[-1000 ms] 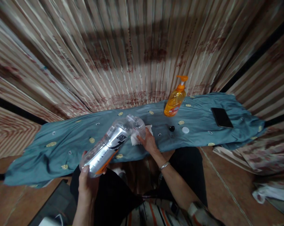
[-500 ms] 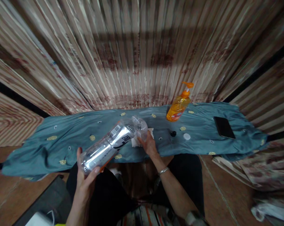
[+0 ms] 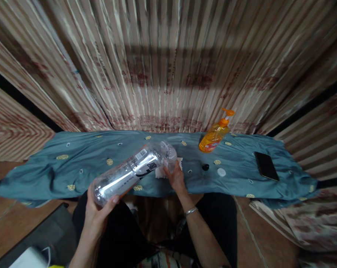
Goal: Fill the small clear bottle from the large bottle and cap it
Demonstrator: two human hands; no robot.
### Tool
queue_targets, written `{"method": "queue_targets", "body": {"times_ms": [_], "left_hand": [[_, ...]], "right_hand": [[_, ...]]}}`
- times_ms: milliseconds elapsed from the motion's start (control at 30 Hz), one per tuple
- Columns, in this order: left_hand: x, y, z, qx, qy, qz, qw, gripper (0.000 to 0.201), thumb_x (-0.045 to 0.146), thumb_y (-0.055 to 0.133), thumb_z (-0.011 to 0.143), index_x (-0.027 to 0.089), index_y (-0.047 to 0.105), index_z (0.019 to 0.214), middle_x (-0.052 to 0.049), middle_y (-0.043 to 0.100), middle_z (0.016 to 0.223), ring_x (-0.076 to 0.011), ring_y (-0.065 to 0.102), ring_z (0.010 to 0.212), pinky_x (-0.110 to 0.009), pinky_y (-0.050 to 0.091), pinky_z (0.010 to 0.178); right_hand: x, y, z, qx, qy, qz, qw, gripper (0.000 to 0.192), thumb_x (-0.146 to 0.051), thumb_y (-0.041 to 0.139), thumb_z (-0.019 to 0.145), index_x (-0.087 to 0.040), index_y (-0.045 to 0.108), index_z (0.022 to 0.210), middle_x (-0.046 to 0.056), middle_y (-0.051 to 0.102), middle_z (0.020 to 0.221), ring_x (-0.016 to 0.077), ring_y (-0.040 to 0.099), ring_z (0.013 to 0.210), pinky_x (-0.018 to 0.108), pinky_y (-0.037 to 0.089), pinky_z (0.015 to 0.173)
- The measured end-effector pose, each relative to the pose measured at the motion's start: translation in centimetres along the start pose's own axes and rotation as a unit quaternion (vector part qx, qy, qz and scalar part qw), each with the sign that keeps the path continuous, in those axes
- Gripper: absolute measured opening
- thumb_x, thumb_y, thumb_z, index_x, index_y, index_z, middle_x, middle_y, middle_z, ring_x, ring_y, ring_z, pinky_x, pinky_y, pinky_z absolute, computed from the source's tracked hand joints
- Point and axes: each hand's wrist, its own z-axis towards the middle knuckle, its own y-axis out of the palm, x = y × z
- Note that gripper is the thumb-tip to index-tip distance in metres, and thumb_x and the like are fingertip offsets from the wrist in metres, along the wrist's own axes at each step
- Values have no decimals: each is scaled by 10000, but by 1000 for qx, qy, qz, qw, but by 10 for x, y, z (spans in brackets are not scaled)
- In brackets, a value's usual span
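A clear plastic bottle [image 3: 129, 173] with a black-and-white label lies tilted in the air, its base toward me and its neck pointing away. My left hand [image 3: 97, 212] grips it at the base. My right hand [image 3: 175, 176] holds a white tissue [image 3: 160, 172] against the neck end of the bottle. Both are over the front edge of a low surface covered with a blue patterned cloth [image 3: 73, 167].
On the cloth to the right stand an orange pump bottle [image 3: 214, 134], a small black cap [image 3: 205, 167], a white cap [image 3: 221, 172] and a dark phone [image 3: 266, 166]. A striped curtain [image 3: 168, 67] hangs behind. A dark object [image 3: 37, 238] lies on the floor at lower left.
The view has tilted, so everything sits lower in the frame. My left hand has shifted its grip on the bottle base; the bottle has rotated a little. My right hand stays at the neck.
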Motion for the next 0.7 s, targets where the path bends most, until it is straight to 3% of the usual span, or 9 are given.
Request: {"method": "queue_targets", "body": {"times_ms": [333,567,700], "left_hand": [[-3,-2,2,10,-53,-30,998,1147,590,1110,509,285,697,1534,-102,771,1509,-349,729,1384,-396,601,1166],[1,-1,1,23,-27,-4,999,1135,647,1082,538,274,709,1543,-106,765,1524,-369,721,1413,-442,572,1240],[-2,-4,1,20,1,20,1000,1113,661,1068,577,273,708,1555,-119,782,1514,-372,761,1380,-423,637,1155]], "right_hand": [[3,-3,3,-20,-4,2,1000,525,-388,762,1029,-212,651,1511,185,824,1389,391,806,1315,633,683,1106],[-1,-7,3,-31,1,4,1000,534,-408,770,1029,-205,668,1513,199,820,1407,387,803,1320,611,682,1118],[-3,-7,2,-20,2,10,1000,561,-438,754,1024,-187,674,1519,204,824,1391,398,801,1322,599,673,1126]]}}
